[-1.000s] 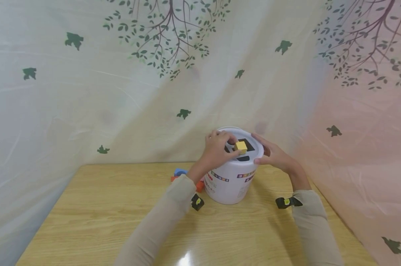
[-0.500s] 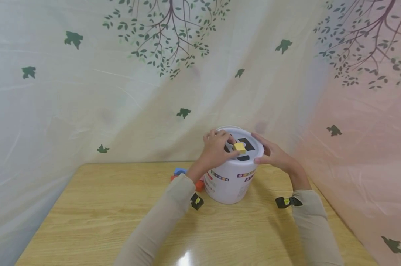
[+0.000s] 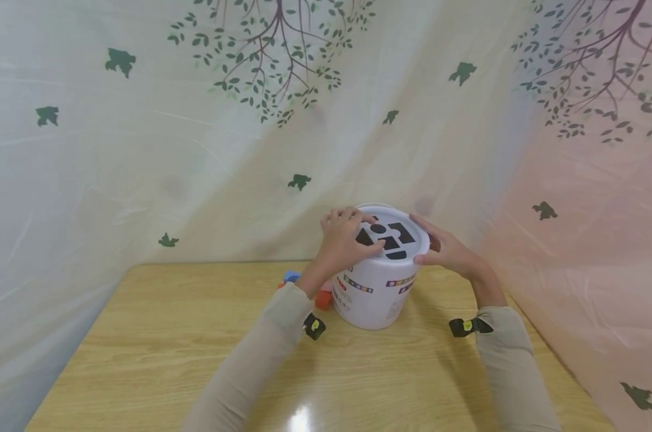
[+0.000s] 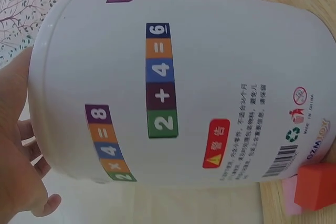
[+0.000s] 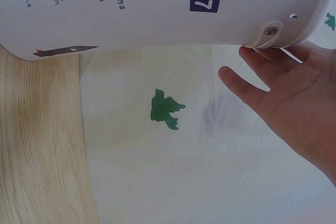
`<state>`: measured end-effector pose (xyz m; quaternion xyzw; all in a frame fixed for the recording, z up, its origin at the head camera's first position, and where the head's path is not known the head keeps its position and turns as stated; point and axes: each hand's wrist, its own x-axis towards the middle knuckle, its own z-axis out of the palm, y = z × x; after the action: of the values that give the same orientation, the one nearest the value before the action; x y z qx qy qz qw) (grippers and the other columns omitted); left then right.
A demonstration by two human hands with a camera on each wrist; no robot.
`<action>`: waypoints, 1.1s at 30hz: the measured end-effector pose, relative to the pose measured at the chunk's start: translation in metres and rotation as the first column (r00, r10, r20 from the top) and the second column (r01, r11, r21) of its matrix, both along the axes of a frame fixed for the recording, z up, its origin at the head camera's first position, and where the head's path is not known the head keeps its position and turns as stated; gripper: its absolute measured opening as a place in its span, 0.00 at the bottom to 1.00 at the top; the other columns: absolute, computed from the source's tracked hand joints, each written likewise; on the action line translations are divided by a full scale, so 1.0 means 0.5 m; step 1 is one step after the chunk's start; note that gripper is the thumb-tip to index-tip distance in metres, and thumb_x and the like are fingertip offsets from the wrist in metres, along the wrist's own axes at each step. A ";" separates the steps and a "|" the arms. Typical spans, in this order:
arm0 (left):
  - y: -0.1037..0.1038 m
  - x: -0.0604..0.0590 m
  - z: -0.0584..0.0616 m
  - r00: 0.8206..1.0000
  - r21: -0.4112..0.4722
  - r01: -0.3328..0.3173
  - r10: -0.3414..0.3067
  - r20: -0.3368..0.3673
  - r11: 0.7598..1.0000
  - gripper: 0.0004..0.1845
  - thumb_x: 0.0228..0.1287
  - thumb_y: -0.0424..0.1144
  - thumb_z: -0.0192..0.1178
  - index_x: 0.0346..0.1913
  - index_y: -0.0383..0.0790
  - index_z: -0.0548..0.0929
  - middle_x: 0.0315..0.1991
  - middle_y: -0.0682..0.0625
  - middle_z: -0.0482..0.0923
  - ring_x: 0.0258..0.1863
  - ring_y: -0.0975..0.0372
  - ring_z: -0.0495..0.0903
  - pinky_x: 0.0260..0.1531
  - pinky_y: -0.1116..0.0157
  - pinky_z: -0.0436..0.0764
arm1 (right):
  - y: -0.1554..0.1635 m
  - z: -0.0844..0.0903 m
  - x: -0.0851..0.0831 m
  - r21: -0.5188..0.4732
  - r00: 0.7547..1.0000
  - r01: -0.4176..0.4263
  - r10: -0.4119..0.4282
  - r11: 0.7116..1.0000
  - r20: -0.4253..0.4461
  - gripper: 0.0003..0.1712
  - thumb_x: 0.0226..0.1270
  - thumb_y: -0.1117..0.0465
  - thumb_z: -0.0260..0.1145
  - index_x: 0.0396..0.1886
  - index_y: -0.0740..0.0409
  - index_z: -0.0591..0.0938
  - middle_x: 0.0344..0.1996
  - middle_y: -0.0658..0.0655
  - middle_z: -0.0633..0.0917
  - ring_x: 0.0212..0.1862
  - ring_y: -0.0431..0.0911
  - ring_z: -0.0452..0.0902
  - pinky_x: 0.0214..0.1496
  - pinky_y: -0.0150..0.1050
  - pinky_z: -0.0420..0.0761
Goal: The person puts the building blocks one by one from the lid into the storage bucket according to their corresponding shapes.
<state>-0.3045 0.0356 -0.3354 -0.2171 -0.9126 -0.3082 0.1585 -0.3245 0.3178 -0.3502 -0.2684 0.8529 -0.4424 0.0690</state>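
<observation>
A white shape-sorter bucket (image 3: 373, 300) stands upright on the table. Its lid (image 3: 412, 223) has several dark cutouts, among them a circle, a square and a triangle. Over the lid's left part is my left hand (image 3: 341, 240), fingers spread and nothing between them; the thumb tip is right at the square cutout. On the other side my right hand (image 3: 449, 253) holds the bucket by its rim, thumb at the front and fingers toward the back. The right wrist view has this hand (image 5: 294, 93) close against the bucket's side, some fingertips hidden behind it.
Red (image 3: 323, 300) and blue (image 3: 292, 276) blocks lie on the wooden table (image 3: 196, 336), left of the bucket and partly behind my left wrist. A pink block (image 4: 290, 198) sits by the red one in the left wrist view. A printed curtain (image 3: 223, 150) hangs behind the table.
The yellow cube that my left hand pinched above the lid is out of sight, and the square cutout now shows. My left hand has opened and shifted slightly left; the right hand stays put.
</observation>
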 end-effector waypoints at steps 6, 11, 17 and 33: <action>-0.023 -0.012 -0.015 1.000 0.114 0.016 -0.015 -0.009 0.993 0.29 0.62 0.56 0.68 0.64 0.49 0.78 0.66 0.47 0.71 0.64 0.50 0.63 0.65 0.44 0.62 | -0.004 0.004 0.003 0.001 1.000 0.011 -0.011 1.000 0.006 0.58 0.64 0.59 0.72 0.84 0.52 0.45 0.82 0.60 0.54 0.78 0.64 0.58 0.73 0.63 0.64; -0.048 -0.021 -0.033 0.998 0.246 0.058 -0.048 -0.048 0.968 0.26 0.63 0.51 0.67 0.63 0.48 0.79 0.65 0.47 0.71 0.61 0.50 0.63 0.62 0.46 0.63 | -0.006 0.006 0.004 -0.012 1.000 0.008 -0.008 1.000 0.019 0.59 0.64 0.59 0.72 0.84 0.53 0.44 0.82 0.59 0.53 0.79 0.63 0.56 0.74 0.63 0.62; -0.086 -0.027 -0.063 0.999 0.309 0.032 -0.027 -0.021 0.951 0.29 0.65 0.50 0.65 0.68 0.47 0.75 0.66 0.47 0.70 0.65 0.50 0.62 0.66 0.43 0.62 | -0.003 0.004 0.001 -0.015 1.000 -0.001 0.001 1.000 0.016 0.59 0.64 0.59 0.72 0.84 0.53 0.44 0.83 0.60 0.52 0.79 0.64 0.56 0.73 0.64 0.62; -0.189 -0.018 -0.183 0.996 0.149 0.053 -0.063 0.062 0.987 0.34 0.66 0.51 0.66 0.70 0.41 0.71 0.63 0.41 0.74 0.63 0.49 0.66 0.66 0.43 0.64 | -0.003 0.006 0.007 0.000 1.000 -0.019 0.019 1.000 0.007 0.58 0.65 0.61 0.71 0.84 0.52 0.44 0.82 0.60 0.54 0.78 0.65 0.58 0.73 0.65 0.62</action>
<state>-0.3137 -0.0590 -0.4270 -0.2209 -0.8855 -0.3860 0.1348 -0.3212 0.3161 -0.3471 -0.2748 0.8502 -0.4425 0.0760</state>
